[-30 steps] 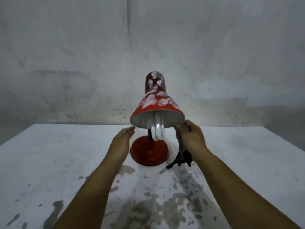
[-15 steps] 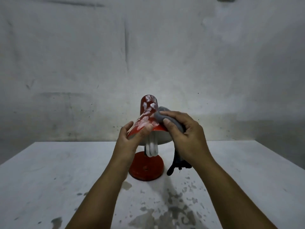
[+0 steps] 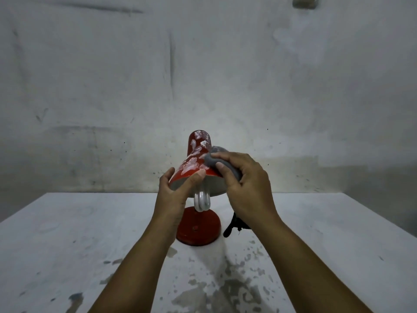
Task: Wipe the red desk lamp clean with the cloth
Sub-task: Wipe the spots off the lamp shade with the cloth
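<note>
A red desk lamp (image 3: 195, 154) with white smears on its shade stands on a round red base (image 3: 199, 229) in the middle of the table. A white coiled bulb (image 3: 202, 201) hangs below the shade. My left hand (image 3: 174, 195) grips the shade's near left rim, thumb on top. A grey cloth (image 3: 213, 160) is bunched in my right hand (image 3: 248, 188), which presses it against the right side of the shade.
The lamp stands on a worn white table (image 3: 67, 245) with dark chipped patches near me. A black cord or plug (image 3: 234, 224) lies right of the base, partly behind my right wrist. A stained grey wall (image 3: 203, 64) rises behind the table.
Both hands rose from beside the lamp to its shade. The left now grips the rim, and the right brought the cloth onto the shade's right side. The view tilted upward.
</note>
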